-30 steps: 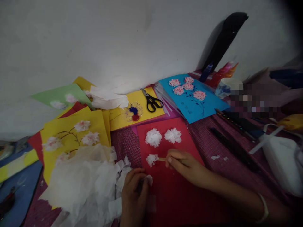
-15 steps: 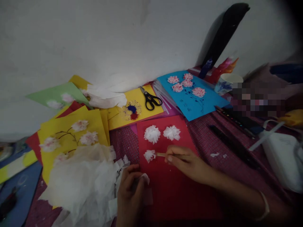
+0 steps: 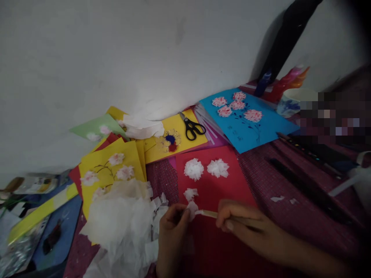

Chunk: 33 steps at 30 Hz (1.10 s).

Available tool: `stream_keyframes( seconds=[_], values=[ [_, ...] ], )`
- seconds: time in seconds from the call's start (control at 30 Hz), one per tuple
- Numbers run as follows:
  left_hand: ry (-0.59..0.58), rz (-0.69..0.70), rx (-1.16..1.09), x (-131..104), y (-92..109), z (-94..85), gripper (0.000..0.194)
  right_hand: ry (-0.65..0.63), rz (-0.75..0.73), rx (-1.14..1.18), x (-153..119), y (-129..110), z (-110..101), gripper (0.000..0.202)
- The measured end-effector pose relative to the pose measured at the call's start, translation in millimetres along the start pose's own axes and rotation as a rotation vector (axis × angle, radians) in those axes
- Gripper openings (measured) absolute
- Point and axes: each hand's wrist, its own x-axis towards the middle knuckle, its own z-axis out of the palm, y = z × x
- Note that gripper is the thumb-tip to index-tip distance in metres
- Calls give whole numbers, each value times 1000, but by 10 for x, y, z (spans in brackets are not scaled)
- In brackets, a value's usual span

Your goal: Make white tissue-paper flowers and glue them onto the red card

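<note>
My left hand (image 3: 174, 227) pinches a small piece of white tissue paper (image 3: 192, 211) above the red sheet (image 3: 220, 247). Between the fingers of my right hand (image 3: 246, 224) is a thin wooden stick (image 3: 209, 213), its whitish tip at the edge of that tissue piece. Two full white tissue flowers (image 3: 194, 169) sit side by side at the top of the red sheet. Below the left one is a smaller tissue cluster (image 3: 190, 194), just beyond my left fingertips. Loose tissue squares (image 3: 159, 202) lie beside my left hand.
A heap of white tissue (image 3: 118, 216) covers part of a yellow flower card (image 3: 101, 154) on the left. Black scissors (image 3: 191, 127) and a paint-smeared clear plastic piece (image 3: 171, 141) lie behind. To the right are a blue flower card (image 3: 246, 133), a cup (image 3: 290, 104) and paint bottles (image 3: 285, 83).
The stick has moved from the small cluster to the tissue piece in my left hand. My left hand has raised that piece toward it. The view has shifted left.
</note>
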Motion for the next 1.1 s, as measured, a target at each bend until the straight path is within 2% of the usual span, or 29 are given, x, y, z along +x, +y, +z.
stream_keyframes(
  seconds=[0.13, 0.23, 0.37, 0.57, 0.8, 1.1],
  values=[
    [-27, -37, 19, -38, 13, 68, 21, -14, -16, -62, -7, 41, 53, 20],
    [-57, -13, 68, -85, 9, 92, 21, -52, -5, -117, -33, 4, 86, 18],
    [-35, 101, 198, -76, 18, 93, 15, -75, -10, -175, -19, -70, 87, 18],
    [-42, 287, 316, 102, 178, 124, 14, -39, -14, -278, 35, -92, 65, 19],
    [-20, 236, 300, 170, 209, 135, 13, -4, -56, -281, 48, -39, 67, 20],
    [-87, 281, 368, 16, 86, 57, 16, -122, -40, -310, 62, -142, 56, 20]
  ],
)
